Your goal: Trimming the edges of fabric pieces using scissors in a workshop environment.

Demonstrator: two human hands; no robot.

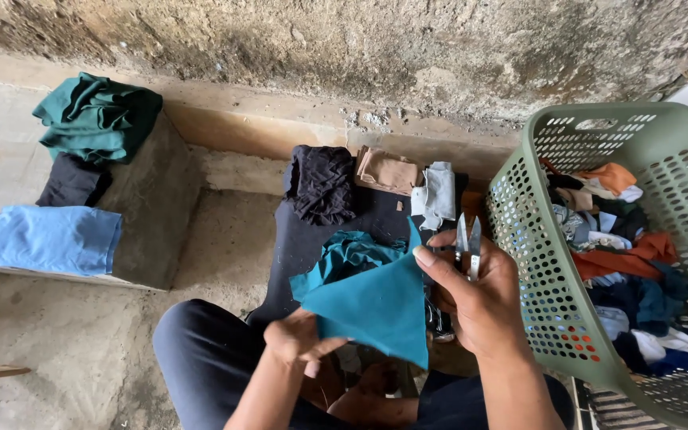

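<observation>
Both hands are gripping one teal triangle of cloth (376, 306), which is hanging in the air above the person's lap. Left hand (300, 341) is pinching the cloth's lower left corner in a narrow grip, thumb and fingers closed on the fabric. Right hand (479, 299) is holding the cloth's upper right edge with its thumb and forefinger, while the same hand is also keeping a pair of small thread snips (467, 243) clasped against the palm, the metal blades pointing upward, close together.

Behind the triangle, more crumpled teal fabric (344, 255) is lying on a dark cloth (296, 255) spread over the floor. At the far end of that dark cloth a black bundle (322, 183), a folded tan piece (388, 170) and a pale grey-blue piece (438, 193) are sitting side by side, just below the rough concrete wall (360, 48).

To the right, a green perforated plastic basket (531, 239) is standing tilted, holding orange, white, navy and blue scraps. To the left, a concrete block (153, 207) is carrying a green garment (97, 118), a dark one (73, 181) under it, and a light blue one (45, 239) nearest the camera. The person's legs in dark trousers (201, 350) are folded below the hands.
</observation>
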